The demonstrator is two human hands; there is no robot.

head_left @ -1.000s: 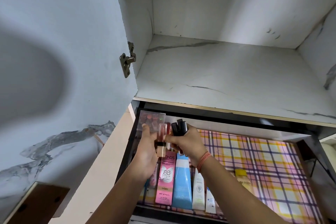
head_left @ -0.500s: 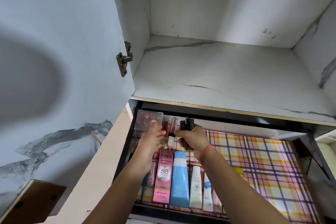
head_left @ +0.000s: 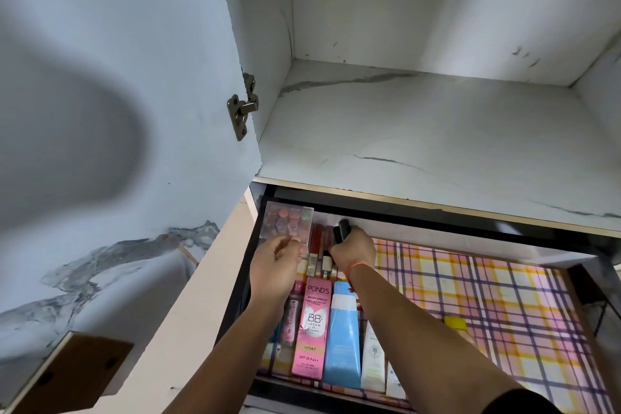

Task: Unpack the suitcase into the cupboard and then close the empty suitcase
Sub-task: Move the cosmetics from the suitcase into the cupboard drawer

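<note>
- Both grips sit lower and further back in the drawer (head_left: 437,217) than half a second ago. The two slim tubes (head_left: 316,250) that were held up then now lie flat on its floor.
- The left grip (head_left: 275,265) has its fingers curled, with the tips right at the capped ends of those two tubes. Whether it pinches one or only touches it, I cannot tell.
- The right grip (head_left: 353,250) is wrapped round a bunch of black tubes (head_left: 341,230), which stick up out of the fist at the back of the drawer. Two tips show and the rest is hidden in the hand.
- One orange thread (head_left: 357,267) circles the right wrist.
- One clear case (head_left: 289,224) of round reddish pans lies in the back left corner, just beside the two slim tubes.
- The front row lies side by side. From the left it has one pink bottle (head_left: 291,312), one pink BB cream carton (head_left: 311,326), one blue tube (head_left: 342,333) and two white tubes (head_left: 373,355).
- The right forearm partly covers the second white tube.
- One yellow-capped item (head_left: 455,324) lies apart, on the far side of that forearm.
- One checked liner (head_left: 504,306) in yellow, pink and purple covers the drawer floor.
- One white marbled shelf (head_left: 437,131) of the cupboard sits above the drawer.
- One door (head_left: 100,77) stands open on the left, with one metal hinge (head_left: 242,107).
</note>
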